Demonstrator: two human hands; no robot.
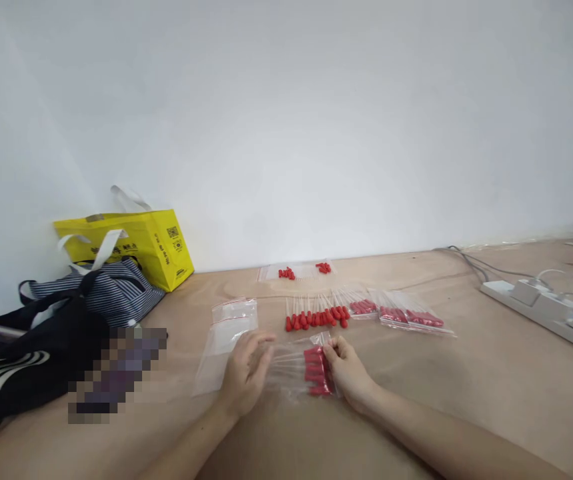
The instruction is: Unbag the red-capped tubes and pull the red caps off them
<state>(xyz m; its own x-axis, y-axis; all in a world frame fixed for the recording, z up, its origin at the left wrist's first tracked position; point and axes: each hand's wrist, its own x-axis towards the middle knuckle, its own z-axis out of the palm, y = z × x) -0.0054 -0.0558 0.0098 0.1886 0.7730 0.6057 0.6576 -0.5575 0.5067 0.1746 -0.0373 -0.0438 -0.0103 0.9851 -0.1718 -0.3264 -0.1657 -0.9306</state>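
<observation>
A clear plastic zip bag (286,387) holds several droppers (316,370), thin clear tubes with red bulbs, lying side by side with the bulbs to the right. My right hand (351,373) pinches the bag's right end beside the bulbs. At the left end, near the tube tips, my left hand (246,373) is curved with its thumb and fingers apart. Flat zip bags (233,317) lie just beyond my left hand. Past the held bag, a row of loose droppers (316,317) rests on the table with bulbs toward me.
Filled dropper bags (411,317) lie to the right of the row. More red-bulbed droppers (286,273) lie by the wall. A power strip (541,310) with plugs and cables is at the right. A yellow bag (131,240), striped bag (101,293) and black bag (41,353) crowd the left.
</observation>
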